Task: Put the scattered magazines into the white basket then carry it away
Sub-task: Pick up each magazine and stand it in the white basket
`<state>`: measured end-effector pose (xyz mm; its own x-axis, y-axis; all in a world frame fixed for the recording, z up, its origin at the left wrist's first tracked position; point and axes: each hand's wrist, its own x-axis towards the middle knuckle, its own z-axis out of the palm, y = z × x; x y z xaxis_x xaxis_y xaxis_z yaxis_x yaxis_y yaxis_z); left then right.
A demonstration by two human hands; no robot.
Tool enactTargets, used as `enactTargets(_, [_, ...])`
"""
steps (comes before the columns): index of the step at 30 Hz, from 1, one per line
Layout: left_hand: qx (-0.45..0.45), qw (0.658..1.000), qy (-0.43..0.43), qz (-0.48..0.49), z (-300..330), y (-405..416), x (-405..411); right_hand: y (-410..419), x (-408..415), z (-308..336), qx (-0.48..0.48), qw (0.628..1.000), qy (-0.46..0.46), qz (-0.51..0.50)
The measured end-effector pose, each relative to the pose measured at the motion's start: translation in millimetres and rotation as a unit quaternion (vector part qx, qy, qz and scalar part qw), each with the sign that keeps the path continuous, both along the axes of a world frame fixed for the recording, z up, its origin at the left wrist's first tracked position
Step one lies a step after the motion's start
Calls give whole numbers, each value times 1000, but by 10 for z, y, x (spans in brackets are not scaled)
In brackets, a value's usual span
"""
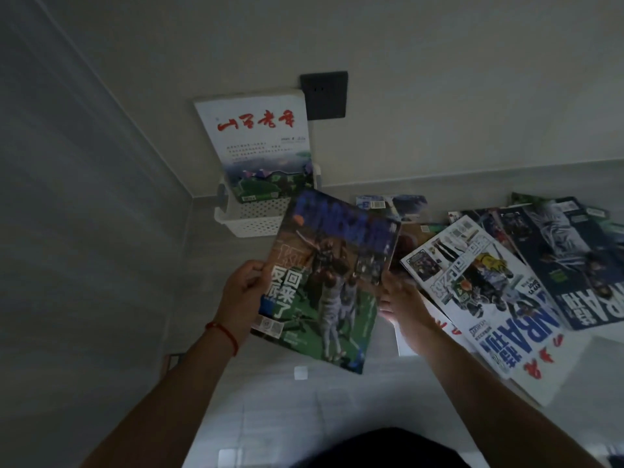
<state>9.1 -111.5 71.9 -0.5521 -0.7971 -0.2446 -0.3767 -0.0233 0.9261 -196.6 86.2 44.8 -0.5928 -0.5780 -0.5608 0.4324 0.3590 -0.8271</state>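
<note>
A white perforated basket (251, 219) stands on the floor in the corner, with a white magazine with red characters (256, 143) upright inside it, leaning on the wall. Just in front of the basket I hold a sports magazine with a green field on its cover (324, 282) in the air. My left hand (243, 292) grips its left edge and my right hand (401, 298) holds its right edge. Several more magazines lie scattered on the floor to the right, among them a white NBA magazine (486, 298) and a dark blue one (574, 265).
A dark wall socket plate (325, 95) sits on the wall behind the basket. A grey wall runs along the left side. The tiled floor shows pale below my arms. A small magazine (391, 204) lies by the skirting right of the basket.
</note>
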Motion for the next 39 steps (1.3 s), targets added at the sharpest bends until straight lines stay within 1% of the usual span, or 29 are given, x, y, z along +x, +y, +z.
enactTargets(1, [23,1000,15,9,3,-7,19,-31,41,81,-25,999,-13,24])
enactTargets(3, [51,997,48,14,30,-53,35,-146,64,229,-66,996,36,40])
enactTargets(5, [55,996,62,25,95,-130,52,-291,42,408,-96,986,132,42])
enactTargets(8, [50,994,85,51,239,-313,47,-544,-49,736,-86,948,297,75])
enactTargets(11, [-22,994,81,65,465,-572,-5,-887,-139,1052,-83,912,384,120])
enactTargets(13, [-64,992,77,80,610,-805,-68,-1144,-204,1220,-98,889,433,117])
enactTargets(14, [-105,988,68,88,666,-933,-91,-1277,-239,1293,-93,876,461,108])
enactTargets(16, [-221,969,29,110,788,-1173,-137,-1550,-318,1413,-57,852,515,81])
enactTargets(17, [-257,958,33,120,850,-1281,-166,-1684,-353,1464,-38,844,530,68])
enactTargets(19, [-283,949,42,131,926,-1483,-246,-1928,-409,1524,-17,845,532,56])
enactTargets(20, [-275,952,41,132,944,-1580,-287,-2033,-428,1535,-13,848,528,53])
enactTargets(22, [-218,967,32,127,905,-1794,-367,-2200,-455,1528,-5,852,521,48])
enactTargets(24, [-182,974,12,132,832,-1970,-435,-2328,-492,1486,11,856,514,46])
enactTargets(25, [-165,976,19,139,784,-2046,-470,-2388,-507,1457,17,858,511,46])
enactTargets(27, [-135,978,17,155,686,-2166,-539,-2506,-542,1364,15,874,483,40])
enactTargets(29, [-113,980,-6,163,585,-2263,-603,-2602,-565,1255,15,896,442,30])
enactTargets(32, [-113,981,-50,152,459,-2335,-678,-2700,-625,1065,31,920,391,14])
enactTargets(34, [-112,981,-60,146,372,-2380,-725,-2740,-679,959,39,931,362,-3])
enactTargets(37, [-112,981,-93,129,243,-2465,-773,-2786,-730,848,67,936,345,-14])
enactTargets(39, [-102,981,-87,139,170,-2486,-819,-2814,-751,784,74,935,346,-10])
